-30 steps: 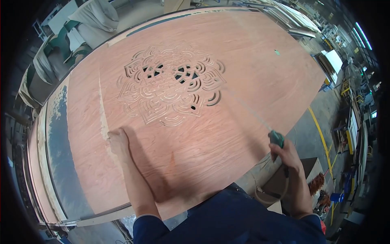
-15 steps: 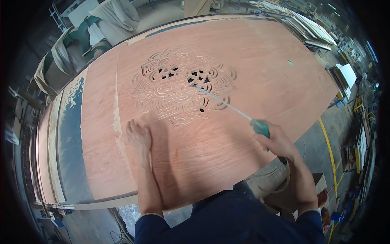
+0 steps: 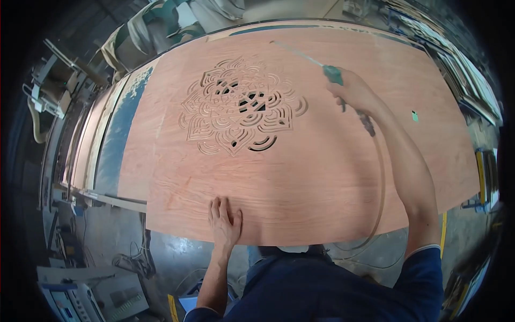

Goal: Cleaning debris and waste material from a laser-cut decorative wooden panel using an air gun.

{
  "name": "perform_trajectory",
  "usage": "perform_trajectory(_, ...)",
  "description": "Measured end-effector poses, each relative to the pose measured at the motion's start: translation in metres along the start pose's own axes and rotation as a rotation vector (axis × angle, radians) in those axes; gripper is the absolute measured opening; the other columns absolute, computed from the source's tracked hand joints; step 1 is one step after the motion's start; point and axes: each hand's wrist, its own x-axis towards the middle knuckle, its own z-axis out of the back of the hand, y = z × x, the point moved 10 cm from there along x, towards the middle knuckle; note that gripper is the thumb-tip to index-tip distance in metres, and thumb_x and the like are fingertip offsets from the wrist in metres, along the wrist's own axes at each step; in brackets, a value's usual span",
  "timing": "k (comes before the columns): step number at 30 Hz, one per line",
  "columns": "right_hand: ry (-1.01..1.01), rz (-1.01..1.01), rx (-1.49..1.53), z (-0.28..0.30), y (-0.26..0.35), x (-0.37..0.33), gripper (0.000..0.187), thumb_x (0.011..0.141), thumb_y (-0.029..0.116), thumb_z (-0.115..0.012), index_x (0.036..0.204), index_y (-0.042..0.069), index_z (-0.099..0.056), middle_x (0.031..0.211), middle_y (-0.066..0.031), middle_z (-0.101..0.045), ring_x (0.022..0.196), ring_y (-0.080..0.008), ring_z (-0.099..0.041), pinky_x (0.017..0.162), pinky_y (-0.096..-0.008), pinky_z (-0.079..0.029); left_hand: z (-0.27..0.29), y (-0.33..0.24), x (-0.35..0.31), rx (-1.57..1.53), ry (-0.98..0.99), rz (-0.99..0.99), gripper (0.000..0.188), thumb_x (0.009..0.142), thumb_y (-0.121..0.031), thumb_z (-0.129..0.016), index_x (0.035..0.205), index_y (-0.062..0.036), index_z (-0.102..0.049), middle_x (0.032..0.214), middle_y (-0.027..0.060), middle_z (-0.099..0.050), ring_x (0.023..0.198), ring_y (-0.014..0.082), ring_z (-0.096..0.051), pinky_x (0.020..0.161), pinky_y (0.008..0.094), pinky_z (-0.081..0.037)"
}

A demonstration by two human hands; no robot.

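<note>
Looking down through the head camera, I am seeing my left hand (image 3: 224, 224) lying flat on the near edge of a large reddish-brown plywood sheet (image 3: 322, 172), palm down, its fingers straight and held close together, pointing away from me. My right hand (image 3: 355, 92) is reaching far out over the sheet, its fingers curling tight around the grip of a teal-handled air blow gun with a long thin metal nozzle (image 3: 322, 63). The nozzle is pointing up and to the left, toward the far edge of the sheet, and I cannot tell whether its tip is touching the wood. A thin hose (image 3: 380, 182) is trailing from the gun back along my forearm and looping past the near edge. Left of the gun, a round flower-like pattern of cut-through curved slots (image 3: 238, 106) is sitting in the far half of the sheet, well apart from my left hand. A small green mark (image 3: 414, 115) is lying on the wood right of my forearm.
</note>
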Motion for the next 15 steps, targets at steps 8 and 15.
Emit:
perform_trajectory(8, 0.119, 0.097, 0.029, -0.05, -0.008, 0.123, 0.019, 0.096, 0.02, -0.063, 0.102, 0.002, -0.061, 0.074, -0.0061, -0.061, 0.06, -0.017, -0.062, 0.049, -0.0335, -0.05, -0.015, -0.035, -0.023, 0.276, -0.089, 0.153, 0.062, 0.095, -0.034, -0.064, 0.146, -0.0005, -0.053, 0.152, 0.0252, -0.047, 0.142, 0.0444, -0.041, 0.118, 0.0535, -0.032)
perform_trajectory(15, 0.187, 0.127, 0.025, -0.092, 0.009, 0.212, 0.019, 0.093, 0.019, -0.066, 0.097, 0.001, -0.062, 0.072, -0.0071, -0.062, 0.055, -0.0172, -0.061, 0.048, -0.034, -0.049, -0.017, -0.032, -0.022, 0.32, -0.088, 0.168, 0.062, 0.094, -0.033, -0.064, 0.145, -0.0001, -0.053, 0.153, 0.0241, -0.046, 0.143, 0.0441, -0.04, 0.12, 0.0544, -0.03)
